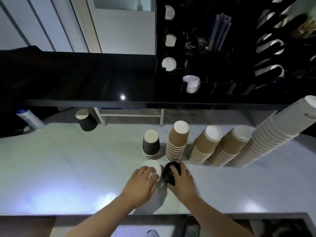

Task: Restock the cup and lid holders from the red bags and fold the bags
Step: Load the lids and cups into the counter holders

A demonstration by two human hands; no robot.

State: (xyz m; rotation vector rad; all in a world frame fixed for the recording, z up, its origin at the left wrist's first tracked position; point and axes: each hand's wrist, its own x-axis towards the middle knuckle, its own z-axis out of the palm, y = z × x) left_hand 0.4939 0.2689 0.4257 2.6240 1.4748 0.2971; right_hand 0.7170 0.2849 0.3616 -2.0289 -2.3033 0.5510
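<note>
White lid stack (153,168) beside black lid stack (170,173), both on counter (68,168).

Both bare forearms rise from the bottom edge and converge toward the middle — the left from lower left, the right from lower right. The left hand (141,183) lies palm down, its fingers curled over the edge of a white lid stack (152,168), the thumb tucked along the near side. The right hand (182,179) is also palm down — its fingers are wrapped over the top of a black lid stack (169,173), thumb low at the near side. The two hands sit just beside each other, apart.
</note>
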